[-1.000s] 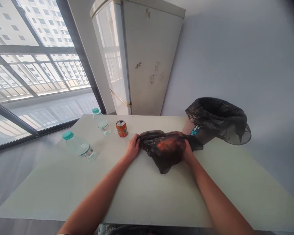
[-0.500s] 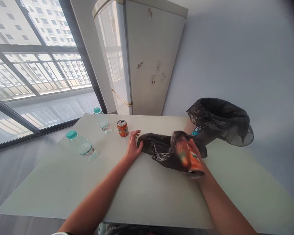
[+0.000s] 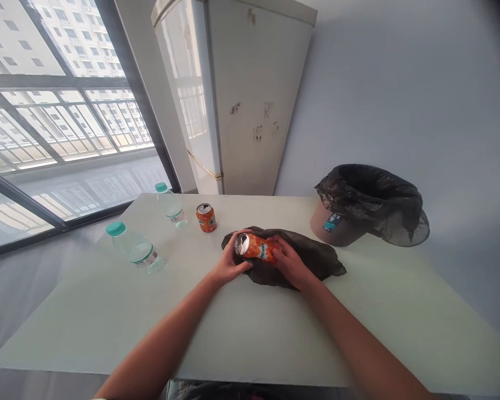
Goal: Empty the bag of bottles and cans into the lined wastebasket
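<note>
An orange soda can (image 3: pixel 256 248) lies on its side over a black plastic bag (image 3: pixel 316 256), its opened top pointing left. My right hand (image 3: pixel 290 260) is closed around the can's bottom end. On the left, my left hand (image 3: pixel 229 265) curves around the bag's mouth, with thumb and fingers on either side of the can's top. Whether its fingertips also press on the can is hard to see. Beyond my left hand, a second orange soda can (image 3: pixel 206 219) stands upright on the white table (image 3: pixel 275 328).
Two clear plastic bottles with green caps, a nearer one (image 3: pixel 135 249) and a farther one (image 3: pixel 171 206), stand at the left. A pinkish bin (image 3: pixel 337 226) lined with a black bag (image 3: pixel 383 203) stands at the back right. Behind the table is a refrigerator (image 3: pixel 254 83).
My right hand has brought the can leftward and turned it, so its top now points at my left hand. My left hand has closed in at the bag's mouth. The bag lies flatter.
</note>
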`<state>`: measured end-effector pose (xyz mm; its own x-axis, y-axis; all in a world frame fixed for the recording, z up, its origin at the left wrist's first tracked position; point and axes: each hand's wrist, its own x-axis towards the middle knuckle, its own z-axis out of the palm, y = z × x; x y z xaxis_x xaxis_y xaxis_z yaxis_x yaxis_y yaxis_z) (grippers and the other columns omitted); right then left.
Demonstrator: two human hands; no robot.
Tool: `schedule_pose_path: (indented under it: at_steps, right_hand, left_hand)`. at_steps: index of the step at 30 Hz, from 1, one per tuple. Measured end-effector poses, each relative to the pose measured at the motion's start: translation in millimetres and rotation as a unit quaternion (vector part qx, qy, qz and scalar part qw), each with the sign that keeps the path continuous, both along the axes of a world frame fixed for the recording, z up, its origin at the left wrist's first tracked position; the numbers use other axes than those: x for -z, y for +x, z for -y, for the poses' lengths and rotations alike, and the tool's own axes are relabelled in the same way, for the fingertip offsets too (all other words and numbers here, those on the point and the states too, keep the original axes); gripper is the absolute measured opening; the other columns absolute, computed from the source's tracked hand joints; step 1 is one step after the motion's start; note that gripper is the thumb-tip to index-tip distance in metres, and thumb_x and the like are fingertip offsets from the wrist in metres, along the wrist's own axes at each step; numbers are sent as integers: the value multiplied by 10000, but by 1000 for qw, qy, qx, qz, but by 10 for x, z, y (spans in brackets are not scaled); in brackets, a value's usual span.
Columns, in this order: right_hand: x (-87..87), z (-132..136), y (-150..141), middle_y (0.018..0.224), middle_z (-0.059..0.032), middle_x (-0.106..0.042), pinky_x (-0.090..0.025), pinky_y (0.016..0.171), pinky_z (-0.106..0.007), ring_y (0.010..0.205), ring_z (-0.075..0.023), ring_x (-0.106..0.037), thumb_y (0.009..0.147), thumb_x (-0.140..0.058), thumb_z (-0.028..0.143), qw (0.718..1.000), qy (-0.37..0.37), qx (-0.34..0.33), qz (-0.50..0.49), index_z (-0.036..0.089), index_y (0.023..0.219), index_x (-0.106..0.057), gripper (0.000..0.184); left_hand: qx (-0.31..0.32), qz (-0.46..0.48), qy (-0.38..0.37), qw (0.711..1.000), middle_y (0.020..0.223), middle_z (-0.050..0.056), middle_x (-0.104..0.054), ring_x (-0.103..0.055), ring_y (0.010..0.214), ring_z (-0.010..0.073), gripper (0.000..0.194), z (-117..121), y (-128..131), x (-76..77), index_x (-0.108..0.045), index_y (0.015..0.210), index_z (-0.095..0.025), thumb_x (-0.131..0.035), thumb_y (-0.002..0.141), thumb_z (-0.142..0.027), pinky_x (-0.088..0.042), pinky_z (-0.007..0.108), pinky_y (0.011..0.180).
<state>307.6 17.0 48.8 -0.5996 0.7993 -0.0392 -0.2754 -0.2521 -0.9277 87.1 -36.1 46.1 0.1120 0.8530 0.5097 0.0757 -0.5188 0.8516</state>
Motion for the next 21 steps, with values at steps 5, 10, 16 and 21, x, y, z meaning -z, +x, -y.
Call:
schedule_pose_path:
  at_steps: [5, 10, 16, 21]
  right_hand:
    - [23, 14, -32, 1374, -64, -679, -573, 1059, -390, 1264, -267, -648, 832, -851, 433, 990, -83, 105, -52, 240, 1235, -685, 477]
    - [-25, -51, 43, 1181, -44, -763, -608, 740, -285, 986, -209, -708, 881, -792, 453, 986, -99, 85, -100, 224, 1159, -764, 361]
    - [-48, -79, 118, 1208, -60, -767, -620, 868, -381, 1098, -253, -697, 933, -672, 618, 984, -89, 7, -151, 241, 1175, -781, 461]
    - [-5, -46, 87, 1382, -49, -692, -527, 1103, -509, 1310, -292, -618, 907, -744, 556, 984, -52, 35, -168, 281, 1256, -736, 445]
  left_hand:
    - [9, 60, 23, 998, 1636, 164, -406, -398, 1513, 370, 721, 85, 5, -202, -373, 1563, -249, -619, 974, -584, -360, 547, 1247]
    - [-112, 6, 1, 994, 1342, 110, -662, -608, 1279, 284, 372, -6, 38, -60, -610, 1377, -240, -559, 1049, -408, -469, 455, 1126]
    - [-116, -150, 9, 982, 1358, 127, -626, -587, 1293, 304, 461, -73, 65, 51, -611, 1360, -221, -598, 904, -151, -467, 516, 1134]
    - [-24, -70, 54, 996, 1651, 123, -407, -350, 1549, 361, 694, 153, 32, -473, -349, 1617, -282, -568, 959, -272, -327, 589, 1265]
